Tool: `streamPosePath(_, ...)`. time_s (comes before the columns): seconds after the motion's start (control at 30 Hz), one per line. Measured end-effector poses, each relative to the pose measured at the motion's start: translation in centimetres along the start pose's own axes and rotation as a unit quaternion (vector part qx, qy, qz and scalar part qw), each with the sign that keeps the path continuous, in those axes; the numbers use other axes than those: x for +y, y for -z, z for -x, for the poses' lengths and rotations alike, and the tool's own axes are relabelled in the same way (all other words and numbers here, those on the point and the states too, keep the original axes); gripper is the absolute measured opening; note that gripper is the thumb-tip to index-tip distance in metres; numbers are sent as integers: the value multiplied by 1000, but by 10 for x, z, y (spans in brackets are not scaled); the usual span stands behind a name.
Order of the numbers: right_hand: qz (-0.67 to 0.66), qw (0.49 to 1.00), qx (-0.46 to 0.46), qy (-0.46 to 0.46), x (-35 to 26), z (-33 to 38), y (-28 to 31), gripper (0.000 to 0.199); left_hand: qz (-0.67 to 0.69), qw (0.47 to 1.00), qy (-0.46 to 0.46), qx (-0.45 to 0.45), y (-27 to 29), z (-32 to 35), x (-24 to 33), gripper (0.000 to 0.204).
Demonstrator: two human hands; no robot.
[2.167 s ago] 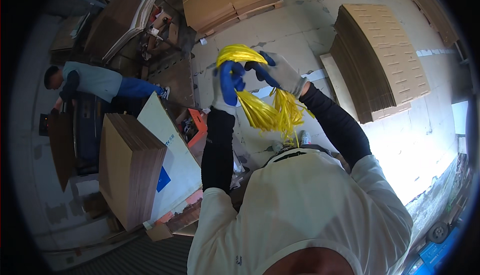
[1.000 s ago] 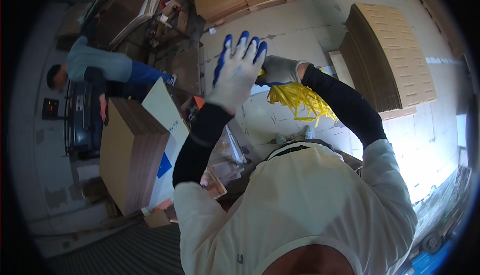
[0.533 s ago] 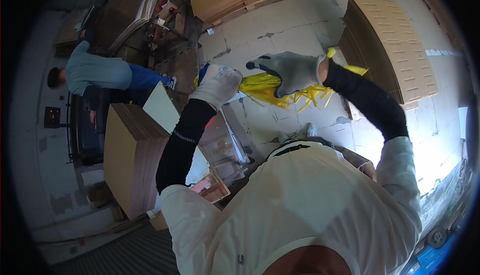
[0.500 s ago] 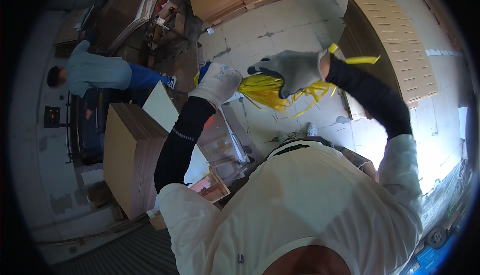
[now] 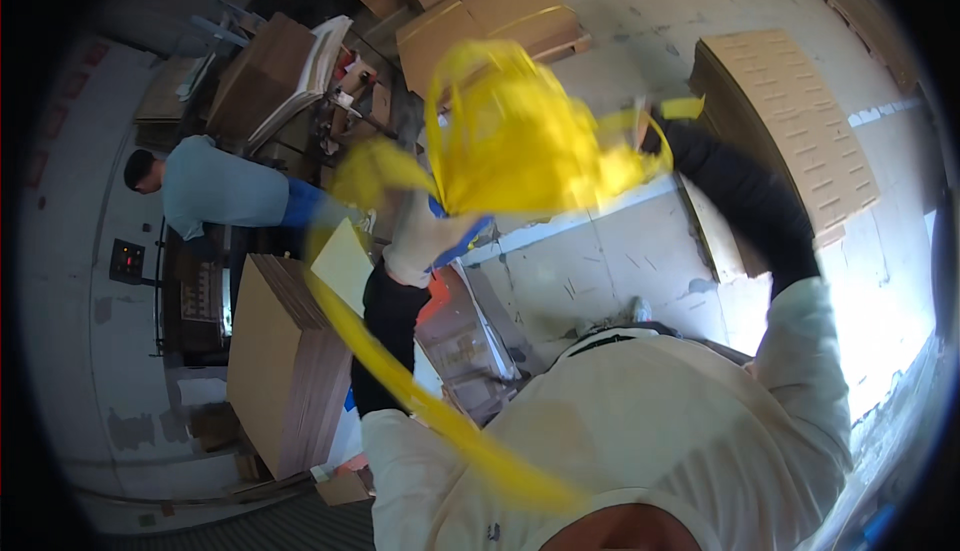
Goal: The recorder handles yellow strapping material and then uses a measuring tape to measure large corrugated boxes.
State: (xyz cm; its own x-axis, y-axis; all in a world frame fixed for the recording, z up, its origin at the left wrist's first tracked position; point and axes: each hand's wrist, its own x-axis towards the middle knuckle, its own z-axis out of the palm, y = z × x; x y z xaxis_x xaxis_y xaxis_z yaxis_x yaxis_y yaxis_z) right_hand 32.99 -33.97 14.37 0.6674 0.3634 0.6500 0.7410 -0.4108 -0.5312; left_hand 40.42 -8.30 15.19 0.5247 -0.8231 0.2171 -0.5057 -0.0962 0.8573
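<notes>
Yellow bundle: since half a second ago, the strands of the bundle [image 5: 520, 131] rise and spread from beside the left hand into a wide, blurred fan; one long strip [image 5: 400, 376] now sweeps down to the chest of the white shirt [image 5: 640, 431].
Bundle place: above and to the right of the left hand [image 5: 432, 234], in front of the strapped cardboard [image 5: 530, 16]; its outer ends reach toward the right wrist.
Left hand: gloved, closed around the narrow end of the bundle; blue palm coating shows at its edge.
Right hand: hidden behind the strands; I cannot tell if it is wide, narrow or holding; only its black sleeve [image 5: 745, 191] shows clearly.
Long strip: blurred, curved, it crosses before the left arm.
Cardboard stacks: one leaning stack [image 5: 265, 361] stands to the left, below the co-worker [image 5: 230, 186]; one slotted stack [image 5: 790, 121] stands to the right, behind the right arm.
</notes>
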Motion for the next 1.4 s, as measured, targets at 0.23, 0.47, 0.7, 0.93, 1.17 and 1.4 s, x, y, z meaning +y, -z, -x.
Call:
streamPosePath(0.23,-307,882,153,-325,26,24,-174,32,-564,809,114,118,6,-39,-25,22)
streamPosePath(0.47,186,911,-250,-271,9,1,-122,31,-721,688,75,-43,18,-38,-75,13)
streamPosePath(0.7,211,841,-479,-136,-24,-60,13,25,-653,697,-266,-126,-8,-19,-26,10)
streamPosePath(0.93,-482,821,-231,-201,24,-7,31,37,-383,865,-279,168,-10,-12,43,32)
streamPosePath(1.17,-473,795,255,-280,10,5,-134,25,-553,804,41,216,-5,-82,6,37)
streamPosePath(1.4,167,927,-206,-266,-4,-4,-85,29,-780,624,-35,-30,-1,-78,-68,9)
